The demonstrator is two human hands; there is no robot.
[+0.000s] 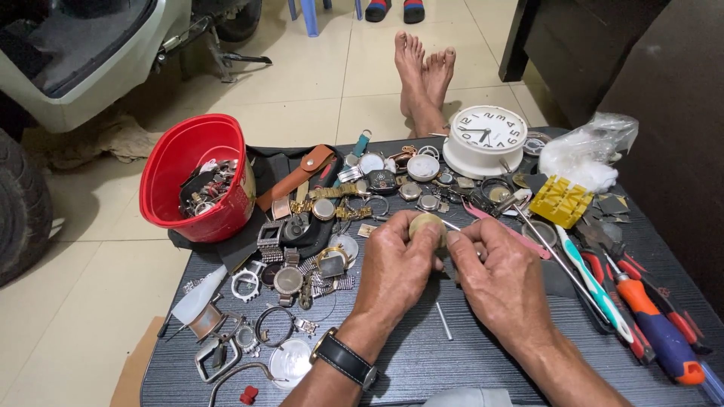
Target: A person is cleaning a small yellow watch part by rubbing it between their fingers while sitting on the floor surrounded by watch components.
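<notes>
Left hand (396, 252) and right hand (494, 260) pinch a small round watch case (426, 224) over scattered watch parts (302, 286); it could slip and get lost among them

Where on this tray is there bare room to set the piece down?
Bare grey tray lies between the two forearms, around a loose pin. The far half is crowded with watches and the clock; tools line the right, watch parts the left beside the red bowl.

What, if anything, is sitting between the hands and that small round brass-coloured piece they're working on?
Nothing visible. The left hand and right hand both already grip the small round brass-coloured piece in their fingertips, raised above the dark ribbed tabletop; the scattered watch parts lie off to the side.
</notes>
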